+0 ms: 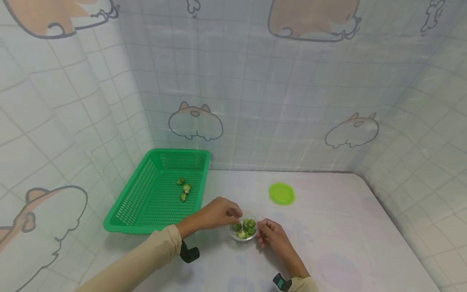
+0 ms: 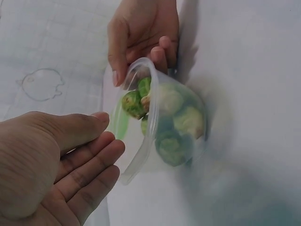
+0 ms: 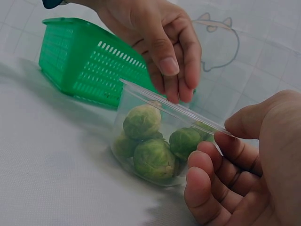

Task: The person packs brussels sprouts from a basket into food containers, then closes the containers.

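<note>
A small clear plastic container [image 1: 240,239] stands on the white table, with several Brussels sprouts [image 3: 155,157] inside it. My right hand [image 1: 271,235] pinches its rim between thumb and index finger on the right side, the other fingers curled close to the wall. Over the opposite side of the rim is my left hand [image 1: 219,213], its fingers loosely extended with nothing between them. In the left wrist view, the left fingertips [image 2: 115,148] are right by the container's opening.
A green perforated basket [image 1: 109,225] sits at the left, with 3 Brussels sprouts [image 1: 186,188] on its floor. Behind and to the right of the container lies a bright green lid [image 1: 281,194]. Curtain-like walls [image 1: 255,101] with dog drawings enclose the table.
</note>
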